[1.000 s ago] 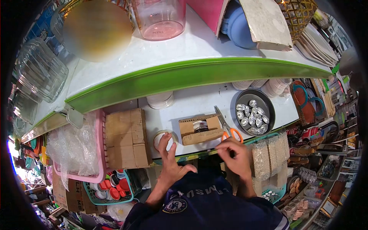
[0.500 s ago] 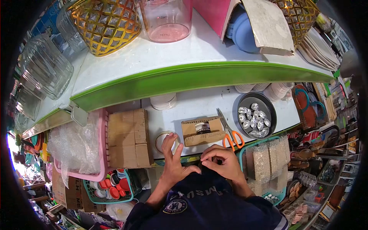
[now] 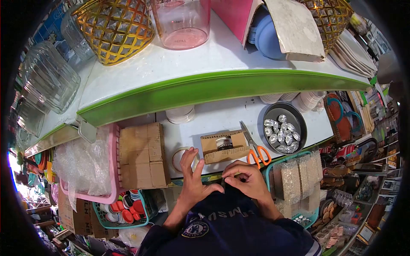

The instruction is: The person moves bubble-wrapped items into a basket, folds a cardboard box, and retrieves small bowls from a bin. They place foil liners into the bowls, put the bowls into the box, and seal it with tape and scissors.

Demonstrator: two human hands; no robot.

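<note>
My left hand (image 3: 194, 180) is raised in front of my chest with its fingers spread and nothing in it. Behind its fingertips, a roll of tape (image 3: 178, 159) lies on the white table. My right hand (image 3: 247, 181) is beside it, thumb and fingers curled together against the dark shirt; whatever they pinch, if anything, is hidden. Just beyond both hands sits an open small cardboard box (image 3: 225, 155) with a dark and white item inside. To its right lie scissors with orange handles (image 3: 259, 154), blades pointing away from me.
A dark round pan (image 3: 304, 128) holds several silvery foil-like pieces. Left are stacked cardboard boxes (image 3: 143, 155) and a pink basket (image 3: 114, 170) of bubble wrap. Teal baskets (image 3: 147, 209) flank me below. A green-edged shelf (image 3: 222, 85) overhangs the table, bearing glassware.
The view has shifted very slightly. Both hands keep nearly the same pose, and nothing on the table has moved.
</note>
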